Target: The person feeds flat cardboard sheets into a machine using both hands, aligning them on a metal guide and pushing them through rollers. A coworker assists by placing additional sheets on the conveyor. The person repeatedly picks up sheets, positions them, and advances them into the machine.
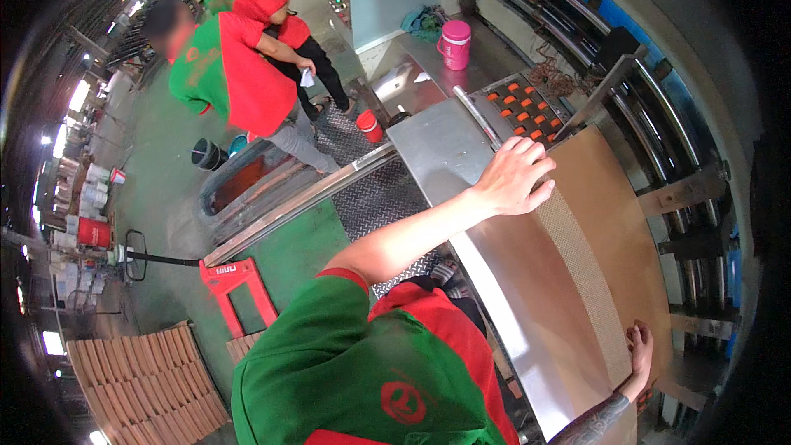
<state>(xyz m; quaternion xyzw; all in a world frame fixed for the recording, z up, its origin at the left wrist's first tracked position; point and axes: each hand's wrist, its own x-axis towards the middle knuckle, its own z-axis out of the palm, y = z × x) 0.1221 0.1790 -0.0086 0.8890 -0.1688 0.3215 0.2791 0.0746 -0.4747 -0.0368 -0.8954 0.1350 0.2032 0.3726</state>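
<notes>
A stack of brown corrugated cardboard sheets point(614, 222) lies on the steel feed table point(486, 280) of a large machine, its fluted edge facing me. My left hand point(515, 175) reaches out along a bare arm and grips the far left corner of the stack, fingers over the top sheet. My right hand point(639, 353), on a tattooed forearm, holds the near corner at the lower right. My green and red shirt fills the bottom of the view.
The machine's rollers and rails point(659, 115) run along the right. An orange-button panel point(521, 111), a pink container point(455, 43) and a red cup point(369, 125) sit beyond the table. Two people in green and red point(239, 66) stand upper left. A red pallet jack point(235, 280) and stacked cardboard point(140, 379) are lower left.
</notes>
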